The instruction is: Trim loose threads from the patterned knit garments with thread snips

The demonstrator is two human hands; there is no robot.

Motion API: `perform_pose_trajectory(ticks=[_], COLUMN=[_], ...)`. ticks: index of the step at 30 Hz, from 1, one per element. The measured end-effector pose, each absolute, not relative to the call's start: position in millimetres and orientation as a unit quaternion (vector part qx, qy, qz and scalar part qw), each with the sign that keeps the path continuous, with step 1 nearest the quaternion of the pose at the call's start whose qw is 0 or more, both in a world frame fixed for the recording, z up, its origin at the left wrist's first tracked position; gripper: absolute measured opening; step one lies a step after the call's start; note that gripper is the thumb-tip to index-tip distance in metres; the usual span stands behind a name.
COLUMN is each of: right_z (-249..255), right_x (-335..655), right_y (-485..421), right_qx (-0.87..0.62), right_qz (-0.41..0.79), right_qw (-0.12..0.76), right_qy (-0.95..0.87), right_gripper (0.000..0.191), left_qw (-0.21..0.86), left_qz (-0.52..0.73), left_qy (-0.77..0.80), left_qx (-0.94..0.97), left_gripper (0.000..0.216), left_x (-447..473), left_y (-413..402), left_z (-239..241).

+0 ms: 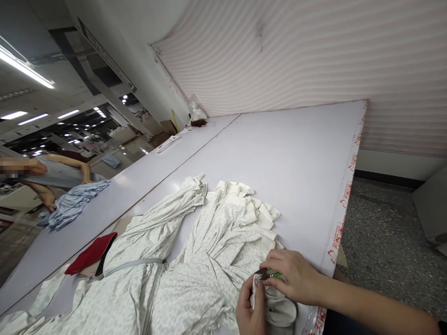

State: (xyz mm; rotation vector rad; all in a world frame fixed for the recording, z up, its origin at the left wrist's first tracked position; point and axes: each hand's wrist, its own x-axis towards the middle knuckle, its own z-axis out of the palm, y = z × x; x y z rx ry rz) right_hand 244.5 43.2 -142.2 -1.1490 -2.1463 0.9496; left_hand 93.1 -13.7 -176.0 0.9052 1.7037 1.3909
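At the lower right, my left hand (250,307) pinches a fold of pale printed fabric (279,311) between thumb and fingers. My right hand (295,275) is closed around small thread snips (274,273) with a green handle. Their dark blades reach to the fabric at my left fingertips; whether they touch a thread is too small to tell. Just beyond my hands lies a heap of white garments (206,274) with a light grey spotted print. A second bunch of the same cloth (157,228) sits to its left, with a grey band across it.
A large pale table (289,149) slopes across the view, its right edge taped with red print. Red cloth (91,253) lies left of the garments. Across the table a co-worker (63,170) handles blue garments (78,200). A plastic bag (197,111) stands at the far end.
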Motion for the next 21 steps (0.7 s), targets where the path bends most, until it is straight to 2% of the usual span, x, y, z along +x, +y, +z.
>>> perform_pose_trajectory(ticks=[4,8,10,12,14,15,17,21], right_z=[-150,-165,-172,-176,-177,-176,-174,-169], right_x=[248,258,259,258,257,257,259,267], right_y=[48,71,84,93,96,96,94,91], right_qx=[-0.448,-0.550,-0.584,-0.580,-0.566,-0.559,-0.547,-0.526], right_qz=[0.405,0.390,0.382,0.397,0.410,0.415,0.422,0.430], right_qw=[0.278,0.292,0.279,0.275,0.287,0.296,0.316,0.350], right_qy=[-0.747,-0.679,-0.659,-0.656,-0.655,-0.654,-0.650,-0.645], right_gripper=[0.015,0.028,0.030,0.023,0.016,0.014,0.011,0.007], left_qw=[0.297,0.167,0.179,0.225,0.219,0.196,0.137,0.046], left_qz=[0.527,0.533,0.501,0.418,0.342,0.321,0.316,0.386], left_qy=[0.656,0.605,0.610,0.633,0.635,0.627,0.614,0.621], left_qx=[0.451,0.567,0.587,0.611,0.657,0.682,0.710,0.681], left_gripper=[0.042,0.036,0.028,0.018,0.037,0.036,0.022,0.017], left_x=[89,81,81,85,91,93,97,94], left_y=[-13,-4,7,22,37,43,50,36], left_z=[-183,-188,-187,-184,-181,-180,-179,-186])
